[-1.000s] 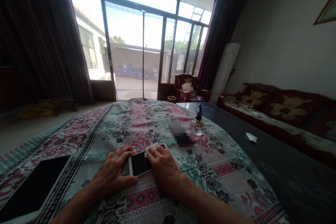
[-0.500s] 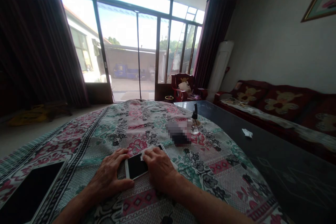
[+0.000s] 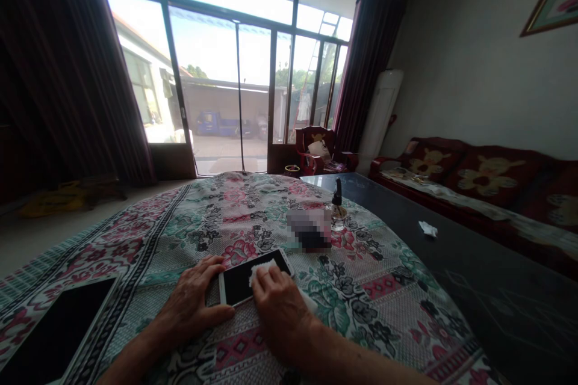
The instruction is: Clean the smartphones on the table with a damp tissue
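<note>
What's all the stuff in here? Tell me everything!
tablecloth: 1, multicoloured, in front
dark table: 1, black, right
phone: 1, white and black, on tablecloth
tablet: 1, white and black, front left
tissue: 1, white, on phone
bottle: 1, clear and black, on tablecloth
blurred thing: 1, pink and black, beside bottle
crumpled tissue: 1, white, on dark table
window: 1, dark-framed, ahead
curtains: 2, dark purple, beside window
chair: 1, red, by window
column: 1, white, beside right curtain
sofa: 1, dark red, right
picture: 1, gold-framed, high right
truck: 1, blue, outside
unclear heap: 1, yellow, far left
left hand: 1, bare, at phone's left end
right hand: 1, bare, on tissue
</note>
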Action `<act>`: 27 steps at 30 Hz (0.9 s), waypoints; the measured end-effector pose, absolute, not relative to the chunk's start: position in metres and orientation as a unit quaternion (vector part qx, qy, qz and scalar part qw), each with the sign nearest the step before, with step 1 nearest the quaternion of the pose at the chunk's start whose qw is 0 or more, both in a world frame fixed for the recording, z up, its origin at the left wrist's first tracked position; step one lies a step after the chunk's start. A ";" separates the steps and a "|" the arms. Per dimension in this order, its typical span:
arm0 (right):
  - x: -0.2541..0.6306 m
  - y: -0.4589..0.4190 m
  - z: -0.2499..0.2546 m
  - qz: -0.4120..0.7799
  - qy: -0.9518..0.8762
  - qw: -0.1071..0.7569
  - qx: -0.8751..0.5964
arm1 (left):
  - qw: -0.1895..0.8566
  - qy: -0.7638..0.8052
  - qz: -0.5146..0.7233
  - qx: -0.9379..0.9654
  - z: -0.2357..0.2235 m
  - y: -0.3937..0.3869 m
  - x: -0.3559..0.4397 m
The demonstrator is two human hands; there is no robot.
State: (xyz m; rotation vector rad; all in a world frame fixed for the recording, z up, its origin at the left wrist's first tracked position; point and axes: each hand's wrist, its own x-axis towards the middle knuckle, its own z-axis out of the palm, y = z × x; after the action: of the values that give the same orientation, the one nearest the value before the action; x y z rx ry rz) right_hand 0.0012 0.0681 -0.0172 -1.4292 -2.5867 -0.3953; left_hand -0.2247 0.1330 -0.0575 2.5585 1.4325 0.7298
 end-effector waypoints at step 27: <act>0.011 0.071 0.000 -0.114 -0.839 0.018 -0.531 | 0.071 0.473 0.238 0.846 -0.052 0.131 -0.224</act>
State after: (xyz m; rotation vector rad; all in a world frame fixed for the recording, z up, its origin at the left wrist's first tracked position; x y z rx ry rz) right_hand 0.0111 0.0713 0.0004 -1.6498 -2.6070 -0.3530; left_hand -0.2243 0.1312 -0.0521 2.5431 1.4214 0.7150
